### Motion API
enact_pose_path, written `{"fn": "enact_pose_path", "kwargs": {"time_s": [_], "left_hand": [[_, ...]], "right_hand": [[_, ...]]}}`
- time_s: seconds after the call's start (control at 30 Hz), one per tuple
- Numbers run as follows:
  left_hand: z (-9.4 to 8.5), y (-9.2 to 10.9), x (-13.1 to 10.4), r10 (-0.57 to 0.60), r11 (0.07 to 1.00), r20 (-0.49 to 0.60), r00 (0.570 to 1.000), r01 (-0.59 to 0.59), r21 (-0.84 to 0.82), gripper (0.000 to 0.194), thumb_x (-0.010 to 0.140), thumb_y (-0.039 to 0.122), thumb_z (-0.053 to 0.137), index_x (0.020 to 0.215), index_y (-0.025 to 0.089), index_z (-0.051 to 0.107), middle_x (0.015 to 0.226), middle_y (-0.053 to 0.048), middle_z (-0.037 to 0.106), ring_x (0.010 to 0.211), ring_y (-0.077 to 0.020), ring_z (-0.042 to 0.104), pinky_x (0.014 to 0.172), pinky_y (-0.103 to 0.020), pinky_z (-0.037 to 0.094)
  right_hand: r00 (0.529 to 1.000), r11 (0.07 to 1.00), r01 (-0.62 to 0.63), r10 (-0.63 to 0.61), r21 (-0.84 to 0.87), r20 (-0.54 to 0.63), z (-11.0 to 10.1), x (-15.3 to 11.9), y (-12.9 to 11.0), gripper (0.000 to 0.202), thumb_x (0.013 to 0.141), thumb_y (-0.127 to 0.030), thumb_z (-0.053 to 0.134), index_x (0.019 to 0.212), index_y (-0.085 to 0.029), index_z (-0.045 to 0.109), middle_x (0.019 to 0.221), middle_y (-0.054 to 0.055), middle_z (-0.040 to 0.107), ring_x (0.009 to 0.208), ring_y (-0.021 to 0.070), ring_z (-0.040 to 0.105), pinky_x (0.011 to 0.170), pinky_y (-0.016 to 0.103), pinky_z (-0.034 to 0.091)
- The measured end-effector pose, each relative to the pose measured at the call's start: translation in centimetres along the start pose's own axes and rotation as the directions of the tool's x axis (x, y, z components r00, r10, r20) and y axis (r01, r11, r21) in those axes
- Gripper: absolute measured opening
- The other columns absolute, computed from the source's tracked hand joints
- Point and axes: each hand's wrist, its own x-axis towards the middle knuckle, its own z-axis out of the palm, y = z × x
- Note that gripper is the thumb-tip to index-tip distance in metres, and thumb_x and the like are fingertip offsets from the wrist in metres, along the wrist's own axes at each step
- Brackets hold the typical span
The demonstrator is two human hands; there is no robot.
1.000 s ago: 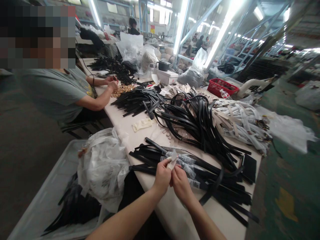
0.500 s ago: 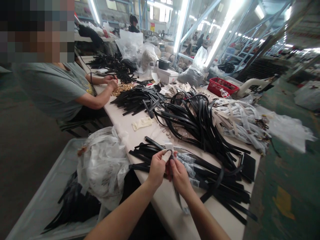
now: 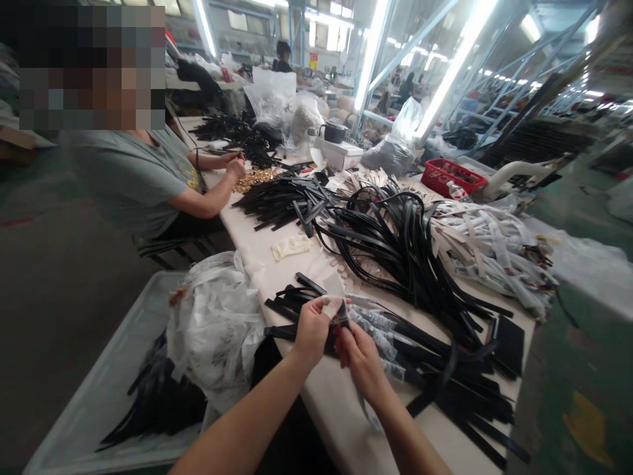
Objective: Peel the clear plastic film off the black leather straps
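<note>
My left hand is closed, thumb and fingers pinching a dark strap near its upper end. A small translucent white piece of film sticks up above the fingertips. Just below and to the right, my right hand is closed around the same strap with bent fingers, and the lower length hangs down past the wrist. Under and beyond both hands lies a bundle of black straps, some wrapped in clear plastic film. The fingers hide the exact grip.
Piles of black straps and white wrapped straps cover the table. A red basket stands behind. On the left are a bin, a plastic bag and a seated co-worker handling small gold pieces.
My right hand has slid slightly down and away from my left fingertips along the strap. More of the translucent film shows above the left hand. The whole view has shifted a little left.
</note>
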Motion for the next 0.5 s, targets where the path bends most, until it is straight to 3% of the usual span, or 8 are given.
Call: {"fn": "enact_pose_path", "kwargs": {"time_s": [0.13, 0.23, 0.4, 0.5], "left_hand": [[0.6, -1.1, -0.9, -0.014, 1.000, -0.057, 0.998, 0.014, 0.005, 0.035, 0.073, 0.047, 0.078, 0.085, 0.014, 0.078, 0.065, -0.004, 0.067, 0.057, -0.0138, 0.057, 0.052, -0.023, 0.042], [0.7, -2.3, -1.5, -0.046, 0.998, -0.021, 0.999, 0.046, 0.032, 0.035, 0.071, 0.048, 0.079, 0.080, 0.014, 0.078, 0.066, -0.005, 0.068, 0.058, -0.0145, 0.056, 0.052, -0.024, 0.042], [-0.1, -1.2, -0.4, 0.021, 1.000, -0.010, 1.000, -0.021, -0.012, 0.034, 0.073, 0.046, 0.079, 0.085, 0.014, 0.076, 0.072, -0.006, 0.067, 0.062, -0.0142, 0.057, 0.058, -0.024, 0.044], [-0.4, -1.0, -0.1, 0.027, 0.999, 0.000, 1.000, -0.027, 0.032, 0.035, 0.076, 0.048, 0.076, 0.078, 0.013, 0.074, 0.066, -0.004, 0.063, 0.057, -0.0127, 0.053, 0.056, -0.024, 0.043]], "right_hand": [[0.997, 0.998, 0.016, -0.021, -0.065, -0.079, 0.0, -0.1, 0.1, 0.043, 0.097, -0.058, 0.041, 0.080, -0.021, 0.058, 0.061, 0.001, 0.054, 0.051, 0.0161, 0.046, 0.046, 0.027, 0.036], [0.988, 0.993, 0.051, -0.066, -0.105, -0.138, -0.4, -0.1, -0.1, 0.043, 0.094, -0.059, 0.046, 0.079, -0.021, 0.061, 0.065, 0.004, 0.059, 0.058, 0.0191, 0.050, 0.052, 0.029, 0.038], [0.999, 1.000, -0.006, 0.005, -0.028, -0.039, -0.6, -0.4, 1.0, 0.043, 0.094, -0.060, 0.045, 0.083, -0.021, 0.062, 0.064, 0.002, 0.054, 0.056, 0.0184, 0.047, 0.050, 0.029, 0.035], [0.998, 0.999, -0.034, 0.033, -0.016, -0.046, -0.5, -0.2, 1.9, 0.044, 0.095, -0.060, 0.043, 0.083, -0.021, 0.060, 0.065, 0.001, 0.052, 0.056, 0.0181, 0.045, 0.050, 0.029, 0.033]]}}
